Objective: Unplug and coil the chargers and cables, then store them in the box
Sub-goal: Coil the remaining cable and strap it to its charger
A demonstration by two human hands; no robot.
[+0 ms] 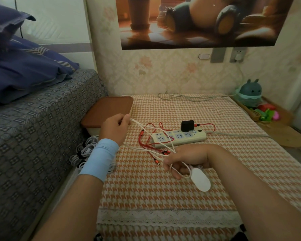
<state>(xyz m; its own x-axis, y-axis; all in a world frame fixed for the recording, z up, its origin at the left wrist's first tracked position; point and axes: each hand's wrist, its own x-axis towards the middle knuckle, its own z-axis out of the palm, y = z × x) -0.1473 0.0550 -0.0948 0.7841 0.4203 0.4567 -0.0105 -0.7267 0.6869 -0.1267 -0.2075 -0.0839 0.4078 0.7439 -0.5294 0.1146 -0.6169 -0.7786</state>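
A white cable [142, 126] stretches between both hands above the checked tabletop. My left hand [116, 129] pinches one end near the brown-lidded box [104, 110]. My right hand [186, 160] grips the other part, looped around its fingers, with a white oval charger [200, 179] hanging from it. A cream power strip [179, 137] lies in the middle with a black charger [187, 125] plugged in. A red cable [146, 144] runs from that charger and lies tangled in front of the strip.
Coiled white cables [84, 150] lie bundled beside the box, partly under my left wrist. The strip's grey lead [233, 134] runs right and loops back to a wall socket [238, 54]. A teal toy [250, 93] and small colourful items stand at the right edge. A bed borders the left.
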